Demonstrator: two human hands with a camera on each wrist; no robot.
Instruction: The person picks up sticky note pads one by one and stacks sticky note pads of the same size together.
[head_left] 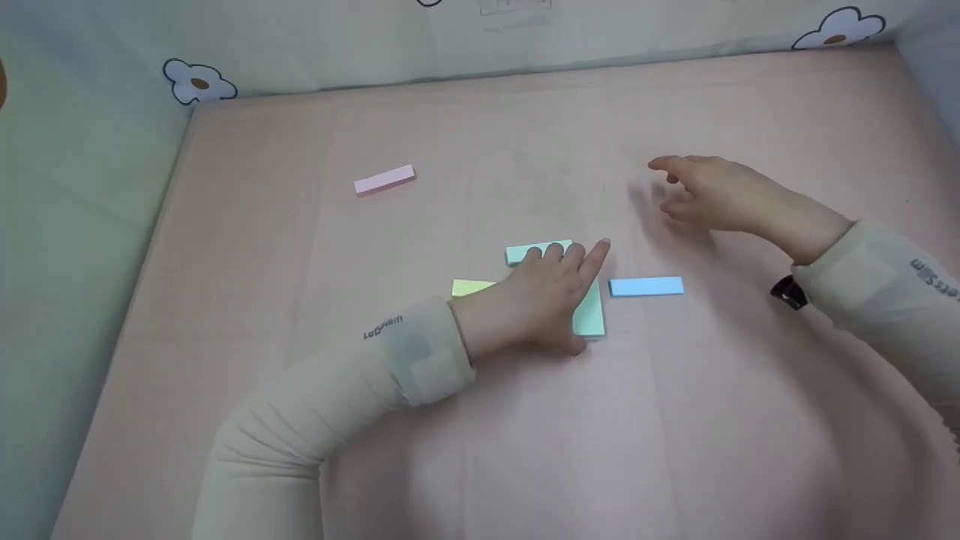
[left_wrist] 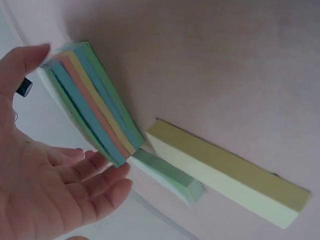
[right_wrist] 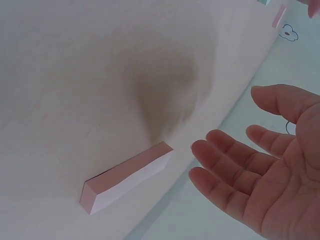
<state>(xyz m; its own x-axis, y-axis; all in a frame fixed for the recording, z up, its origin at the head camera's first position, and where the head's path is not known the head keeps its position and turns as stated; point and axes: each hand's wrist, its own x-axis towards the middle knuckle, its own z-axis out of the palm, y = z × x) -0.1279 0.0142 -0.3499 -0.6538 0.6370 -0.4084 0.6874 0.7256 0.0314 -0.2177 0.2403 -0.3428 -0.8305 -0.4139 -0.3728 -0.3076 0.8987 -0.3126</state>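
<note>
My left hand (head_left: 544,300) spans a layered stack of coloured sticky-note pads (head_left: 589,315), thumb at one end and fingertips at the other. Green, blue, yellow and pink layers show along the side of the stack (left_wrist: 95,102) in the left wrist view. Beside that hand lie a green pad strip (head_left: 517,255) and a yellow one (head_left: 471,287), partly hidden by it in the head view. My right hand (head_left: 720,195) hovers over the table with loosely bent fingers and holds nothing. A pink pad strip (right_wrist: 127,177) lies near it in the right wrist view.
A blue strip (head_left: 646,286) lies just right of the stack. Farther back on the left is a pink strip (head_left: 385,180). Pale curtain-like walls with flower prints (head_left: 199,82) border the pinkish tabletop (head_left: 300,247).
</note>
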